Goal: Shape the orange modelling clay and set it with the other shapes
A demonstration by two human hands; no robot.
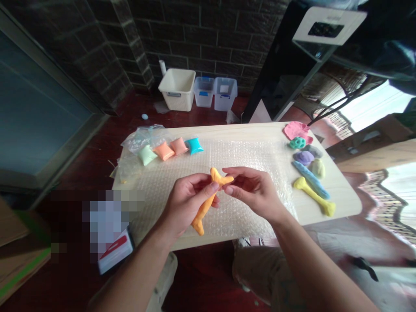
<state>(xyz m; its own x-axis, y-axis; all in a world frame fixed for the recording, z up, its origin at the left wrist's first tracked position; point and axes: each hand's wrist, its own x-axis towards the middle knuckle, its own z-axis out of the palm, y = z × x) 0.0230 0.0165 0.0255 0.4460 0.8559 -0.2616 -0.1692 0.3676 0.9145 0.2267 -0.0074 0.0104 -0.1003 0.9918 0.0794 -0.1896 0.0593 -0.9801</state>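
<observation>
My left hand (191, 197) is closed around an orange modelling-clay bone (205, 207), its thumb pressed on the upper part of the shaft. The bone is tilted, with a forked upper end and a knobbed lower end. At the fork's right prong, my right hand (251, 190) has its thumb and fingers closed in, and some fingertips are hidden behind the clay. Both hands are above a sheet of bubble wrap (247, 156) on a pale wooden table (344, 190).
On the right lie a yellow clay bone (313, 197), a blue clay roll (312, 180), and purple (303, 157), green (297, 143) and pink clay (296, 130). Several packets, including a turquoise packet (194, 146), lie back left. A cream bin (178, 91) stands on the floor beyond.
</observation>
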